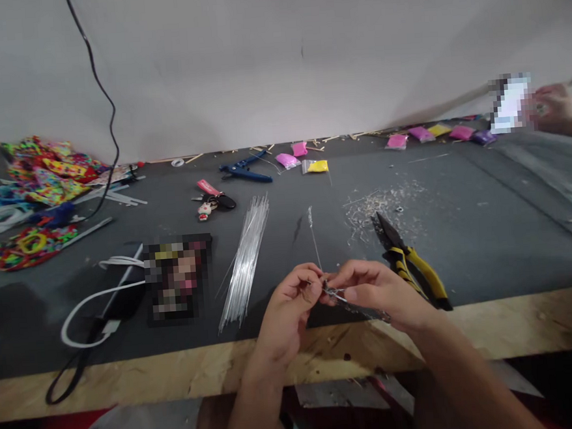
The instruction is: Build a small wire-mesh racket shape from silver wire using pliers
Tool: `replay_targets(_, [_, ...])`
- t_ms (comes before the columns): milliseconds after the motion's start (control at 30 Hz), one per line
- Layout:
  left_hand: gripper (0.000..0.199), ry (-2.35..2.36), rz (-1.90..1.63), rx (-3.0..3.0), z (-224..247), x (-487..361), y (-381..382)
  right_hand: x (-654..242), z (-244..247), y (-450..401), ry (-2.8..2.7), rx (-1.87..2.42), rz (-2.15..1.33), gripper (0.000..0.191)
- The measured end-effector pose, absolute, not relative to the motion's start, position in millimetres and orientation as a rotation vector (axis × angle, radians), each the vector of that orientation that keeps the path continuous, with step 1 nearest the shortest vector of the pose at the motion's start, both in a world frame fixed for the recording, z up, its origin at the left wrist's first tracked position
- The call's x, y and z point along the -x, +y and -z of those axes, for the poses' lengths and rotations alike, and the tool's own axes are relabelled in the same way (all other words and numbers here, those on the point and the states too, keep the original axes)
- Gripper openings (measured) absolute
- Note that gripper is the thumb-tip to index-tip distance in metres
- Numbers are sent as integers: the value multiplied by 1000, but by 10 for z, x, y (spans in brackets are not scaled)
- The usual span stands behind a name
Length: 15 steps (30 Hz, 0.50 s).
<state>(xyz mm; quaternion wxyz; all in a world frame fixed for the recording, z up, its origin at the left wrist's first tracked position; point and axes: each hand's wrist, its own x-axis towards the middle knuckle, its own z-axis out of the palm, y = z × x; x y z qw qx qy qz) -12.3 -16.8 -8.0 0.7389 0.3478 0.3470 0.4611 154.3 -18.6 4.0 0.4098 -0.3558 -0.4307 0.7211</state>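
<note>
My left hand and right hand pinch a thin wire and small metal piece, its shape unclear, just left of the yellow-handled pliers; no writing legible.

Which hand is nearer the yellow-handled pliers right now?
Right. The right hand sits just left of the yellow-handled pliers, almost beside their handles; the left hand is farther left, beyond the right hand.

1 pair of pliers, 1 blue tool, 1 wire bundle, 2 keys.
</note>
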Motion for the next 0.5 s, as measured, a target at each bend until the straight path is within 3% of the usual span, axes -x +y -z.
replay_targets(500, [16, 781, -1102, -591, 135, 43, -201, -1433, -38, -230, -1091, 916, -1751, 11])
